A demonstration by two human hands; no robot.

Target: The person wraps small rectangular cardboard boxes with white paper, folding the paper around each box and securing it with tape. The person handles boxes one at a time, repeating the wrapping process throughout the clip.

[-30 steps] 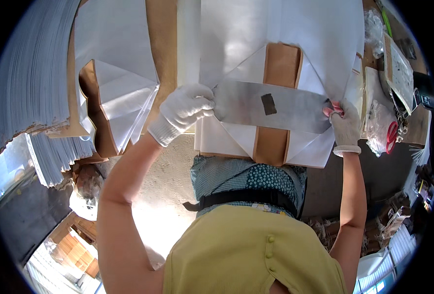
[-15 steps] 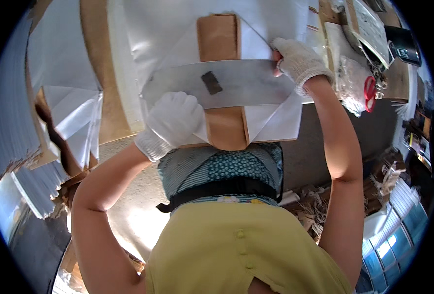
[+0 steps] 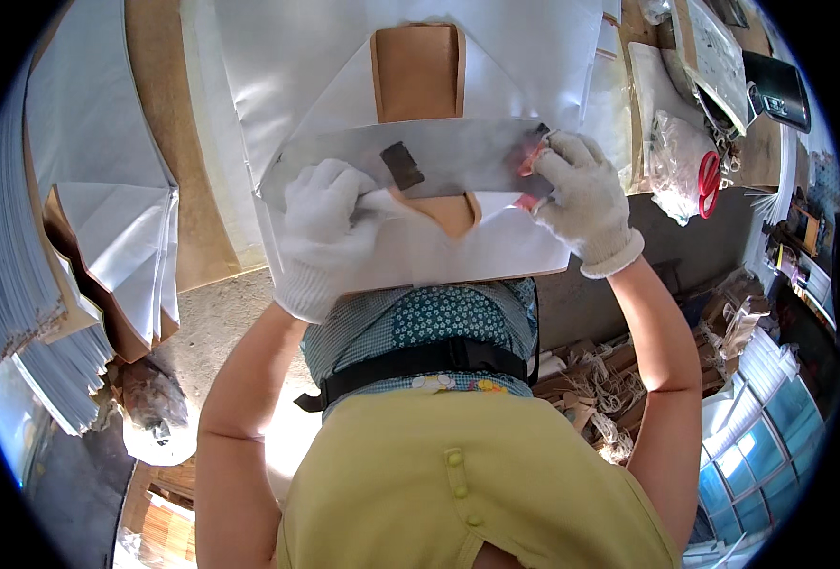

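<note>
On the table lies a white paper sheet [image 3: 496, 242], with a brown cardboard strip [image 3: 418, 71] running through its middle. Across both rests a flat grey plate [image 3: 467, 156] bearing a dark rectangular patch. The sheet's near flap is turned up over the plate's lower edge, leaving a pointed bit of brown showing. My left hand [image 3: 325, 228], in a white knit glove, is closed on the flap's left part. My right hand [image 3: 581, 194], gloved with reddish bare fingertips, grips the flap's right part beside the plate's end; its fingertips are slightly blurred.
Stacks of white sheets [image 3: 7, 228] and a folded white-and-brown piece [image 3: 116, 256] stand at the left. To the right are a clear plastic bag [image 3: 671, 166], red-handled scissors [image 3: 709, 185] and a black device [image 3: 775, 90]. Cardboard scraps and string [image 3: 600, 398] lie below on the right.
The near flap of the white sheet has come up over the plate and the lower brown strip. My left hand moved slightly; my right hand shifted down from the plate's end to the flap.
</note>
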